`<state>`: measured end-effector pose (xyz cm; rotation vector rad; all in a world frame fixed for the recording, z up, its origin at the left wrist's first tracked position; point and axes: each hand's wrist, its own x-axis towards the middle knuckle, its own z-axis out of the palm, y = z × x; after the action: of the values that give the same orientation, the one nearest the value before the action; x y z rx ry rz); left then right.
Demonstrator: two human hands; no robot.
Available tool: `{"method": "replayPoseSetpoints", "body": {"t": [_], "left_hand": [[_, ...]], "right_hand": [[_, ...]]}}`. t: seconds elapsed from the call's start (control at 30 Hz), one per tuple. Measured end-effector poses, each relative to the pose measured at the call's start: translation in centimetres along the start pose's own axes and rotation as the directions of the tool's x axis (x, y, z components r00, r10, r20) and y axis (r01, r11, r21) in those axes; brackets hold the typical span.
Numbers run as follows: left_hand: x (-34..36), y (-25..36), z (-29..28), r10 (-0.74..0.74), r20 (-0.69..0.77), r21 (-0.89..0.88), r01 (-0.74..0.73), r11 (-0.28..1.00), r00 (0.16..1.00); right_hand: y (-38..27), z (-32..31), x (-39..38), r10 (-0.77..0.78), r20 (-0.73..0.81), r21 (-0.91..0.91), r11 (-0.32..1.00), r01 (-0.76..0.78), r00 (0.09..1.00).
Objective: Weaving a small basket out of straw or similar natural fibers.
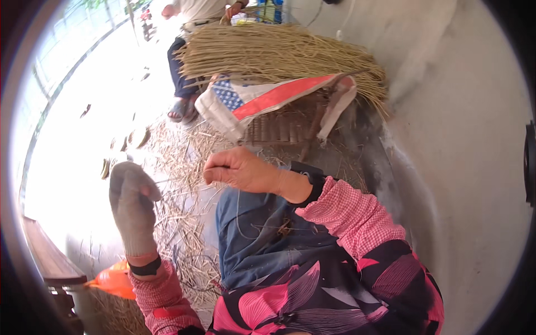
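A thin strand (177, 178), wire or thread, runs between my two hands above the littered floor. My left hand (133, 204), in a pale knitted glove, is closed around its left end, and the glove hides most of the grip. At the other end my bare right hand (240, 170) pinches the strand between thumb and fingers. More thin strand (238, 215) hangs below the right hand in a loose loop over my blue-clothed lap (245, 240). A small brownish bit (285, 226) lies on the lap among fine strands.
A big bundle of dry stalks (279, 53) lies beyond, above a white, red and blue cloth (268, 100) over a slatted wooden seat (285, 127). Another person (184, 67) is behind it. Straw scraps (187, 229) cover the floor; an orange object (114, 279) and wooden furniture (53, 251) are at left.
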<state>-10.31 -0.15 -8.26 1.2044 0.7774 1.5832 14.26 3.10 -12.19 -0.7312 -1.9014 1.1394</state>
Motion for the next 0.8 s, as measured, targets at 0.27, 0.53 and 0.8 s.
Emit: {"method": "replayPoseSetpoints", "body": {"t": [0.27,0.53,0.8], "left_hand": [[4.3,-5.7,0.3,-0.064,-0.046,-0.047,0.062,0.997,0.997],[5.9,-8.4,11.1,-0.096,0.279,-0.026,0.108,0.994,0.955],[8.5,-12.5,16.1,-0.06,0.237,0.113,0.034,0.993,0.97]], "right_hand": [[-2.3,-18.6,-10.5,-0.001,-0.49,-0.329,0.927,-0.183,0.872],[-3.0,-34.4,-16.2,-0.2,-0.804,-0.511,0.714,-0.479,0.56],[-0.6,-40.7,-11.0,-0.378,-0.81,-0.581,0.408,-0.704,0.449]]}}
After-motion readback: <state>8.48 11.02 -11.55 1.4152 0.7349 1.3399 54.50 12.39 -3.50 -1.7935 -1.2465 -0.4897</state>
